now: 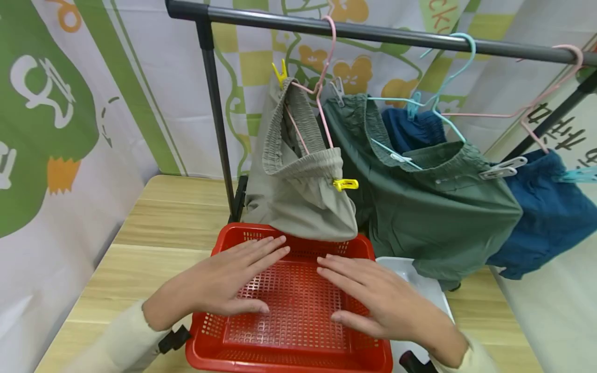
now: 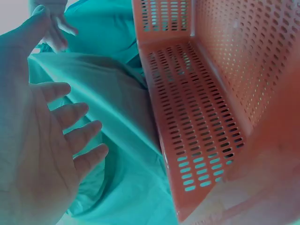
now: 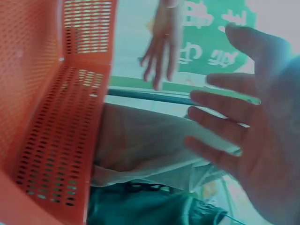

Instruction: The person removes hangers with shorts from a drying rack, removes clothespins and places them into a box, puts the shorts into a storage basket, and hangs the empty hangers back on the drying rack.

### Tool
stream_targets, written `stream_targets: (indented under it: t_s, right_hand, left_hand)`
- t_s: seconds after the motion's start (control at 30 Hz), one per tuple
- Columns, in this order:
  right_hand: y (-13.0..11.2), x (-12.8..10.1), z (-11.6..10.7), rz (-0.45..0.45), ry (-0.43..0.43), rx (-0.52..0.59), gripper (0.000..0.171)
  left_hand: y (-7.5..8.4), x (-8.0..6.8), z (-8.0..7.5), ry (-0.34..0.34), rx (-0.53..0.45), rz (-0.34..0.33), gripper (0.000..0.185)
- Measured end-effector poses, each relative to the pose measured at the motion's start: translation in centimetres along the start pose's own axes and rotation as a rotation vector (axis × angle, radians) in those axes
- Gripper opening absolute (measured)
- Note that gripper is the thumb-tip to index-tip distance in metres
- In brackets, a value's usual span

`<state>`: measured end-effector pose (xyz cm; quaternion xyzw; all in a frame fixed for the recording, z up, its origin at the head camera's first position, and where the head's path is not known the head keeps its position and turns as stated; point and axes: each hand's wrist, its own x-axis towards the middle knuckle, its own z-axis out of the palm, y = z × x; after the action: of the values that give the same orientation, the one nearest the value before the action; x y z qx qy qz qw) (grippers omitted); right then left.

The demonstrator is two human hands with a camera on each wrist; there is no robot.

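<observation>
Scene, big to small.

Backdrop: printed green/white cloth fills the upper frame.

Wooden surface (image 1: 163,217) across the lower half, light grain.

Rack bar (image 1: 373,33), dark metal, runs along the top of the frame; its upright (image 1: 216,119) drops at left-centre.

Three garments on hangers, centre to right: khaki shorts (image 1: 298,191), green shorts (image 1: 434,202), blue shorts (image 1: 550,207) far right. Khaki hem droops over the basket's far rim, touching or nearly so. Yellow clip (image 1: 345,184) on the khaki waistband, a second yellow one higher up by the hanger.

Red basket (image 1: 289,357) at lower centre, perforated plastic, nothing lying in it. A white tray (image 1: 426,285) sits just beside its right edge, mostly hidden.

Left hand (image 1: 233,277) and right hand (image 1: 368,300) are both over the basket floor, palms down, fingers straight and spread. Neither grip is on anything. Wrist views show open palms facing the perforated wall; I can't tell whether the palms press the floor or hover just above it.

Handling, my read: the basket should be light and fairly stiff, though thin mesh may flex if squeezed mid-wall. Smooth plastic, a bit slippery on a flat palm. Best hold looks like the rolled rim on the two long sides, one hand each. Not fragile. The khaki hem could snag on the far rim if the basket moves.
</observation>
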<state>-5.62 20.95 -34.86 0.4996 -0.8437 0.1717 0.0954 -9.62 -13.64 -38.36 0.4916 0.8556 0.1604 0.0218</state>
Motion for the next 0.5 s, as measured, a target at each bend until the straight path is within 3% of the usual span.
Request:
stream_targets:
  t_s: [0.17, 0.27, 0.37, 0.5]
  right_hand:
    - [-0.4, 0.9, -1.5, -0.14, 0.379, 0.064, 0.04]
    - [-0.4, 1.4, -2.3, -0.112, 0.566, 0.069, 0.037]
    - [-0.2, 1.7, -2.8, 0.032, 0.619, 0.042, 0.045]
    - [0.3, 2.0, -3.2, 0.243, 0.545, 0.04, 0.05]
  left_hand:
    - [-0.6, -0.4, 0.1, 0.102, -0.005, -0.017, 0.089]
    - [-1.0, -0.6, 0.0, 0.147, -0.008, -0.056, 0.087]
    - [-1.3, -1.1, -0.1, 0.165, -0.024, -0.11, 0.084]
    - [-1.5, -2.0, -0.3, 0.192, -0.069, -0.186, 0.08]
